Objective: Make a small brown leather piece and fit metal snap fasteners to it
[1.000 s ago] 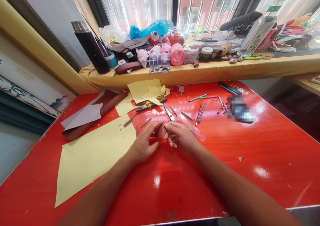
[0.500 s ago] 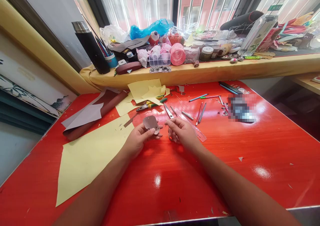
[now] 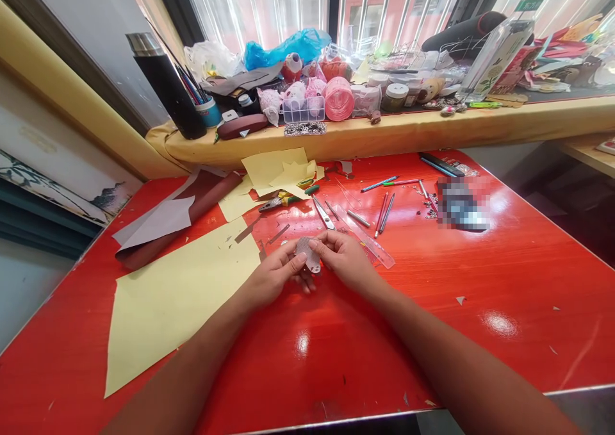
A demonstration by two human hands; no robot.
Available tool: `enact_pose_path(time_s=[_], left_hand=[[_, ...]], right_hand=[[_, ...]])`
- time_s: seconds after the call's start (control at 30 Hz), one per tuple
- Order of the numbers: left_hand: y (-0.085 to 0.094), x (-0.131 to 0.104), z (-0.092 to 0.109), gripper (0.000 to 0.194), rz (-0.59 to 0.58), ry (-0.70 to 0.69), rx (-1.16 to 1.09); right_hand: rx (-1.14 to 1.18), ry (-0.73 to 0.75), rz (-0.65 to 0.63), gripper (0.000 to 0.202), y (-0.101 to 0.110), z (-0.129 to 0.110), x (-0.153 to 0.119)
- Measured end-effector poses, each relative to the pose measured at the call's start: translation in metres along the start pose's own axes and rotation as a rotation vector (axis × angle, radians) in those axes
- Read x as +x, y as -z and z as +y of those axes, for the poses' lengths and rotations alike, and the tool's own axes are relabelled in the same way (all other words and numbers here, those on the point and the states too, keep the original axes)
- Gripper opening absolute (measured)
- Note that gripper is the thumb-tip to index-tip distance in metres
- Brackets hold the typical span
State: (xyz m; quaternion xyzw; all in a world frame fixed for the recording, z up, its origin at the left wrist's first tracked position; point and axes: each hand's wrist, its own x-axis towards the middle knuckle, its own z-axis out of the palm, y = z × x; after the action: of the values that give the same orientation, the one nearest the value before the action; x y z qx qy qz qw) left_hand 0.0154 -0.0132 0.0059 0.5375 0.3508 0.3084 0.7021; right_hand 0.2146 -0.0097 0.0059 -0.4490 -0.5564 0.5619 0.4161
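Observation:
A small rounded brown piece that looks like leather, with small holes near its lower end, is held up above the table. My left hand pinches its left side between thumb and fingers. On the other side, my right hand is closed on the upper right edge, thumb on the front face. Just beyond the right hand lie metal scissors, their handles hidden by that hand. A clear pinkish ruler lies to the right of it.
A large yellow sheet and a rolled brown sheet lie on the left. Pliers, yellow scraps and several pens lie farther back. A black flask stands on the crowded sill.
My right hand has moved left and taken hold of the brown piece. The piece has shifted slightly right and down and turned in my left hand.

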Motion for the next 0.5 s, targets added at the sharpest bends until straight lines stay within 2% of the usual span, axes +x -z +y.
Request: enact_pose_path(time_s=[0.27, 0.33, 0.5], left_hand=[[0.0076, -0.0024, 0.0008, 0.085, -0.112, 0.040, -0.085], [0.0077, -0.0031, 0.0017, 0.081, -0.118, 0.044, -0.093], [0.0058, -0.0031, 0.0041, 0.059, -0.062, 0.030, -0.007]], right_hand=[[0.036, -0.079, 0.074, 0.040, 0.0025, 0.0014, 0.0010], [0.036, -0.084, 0.069, 0.040, 0.0028, -0.0008, 0.0004], [0.028, -0.063, 0.054, 0.039, 0.0027, -0.0011, 0.0000]])
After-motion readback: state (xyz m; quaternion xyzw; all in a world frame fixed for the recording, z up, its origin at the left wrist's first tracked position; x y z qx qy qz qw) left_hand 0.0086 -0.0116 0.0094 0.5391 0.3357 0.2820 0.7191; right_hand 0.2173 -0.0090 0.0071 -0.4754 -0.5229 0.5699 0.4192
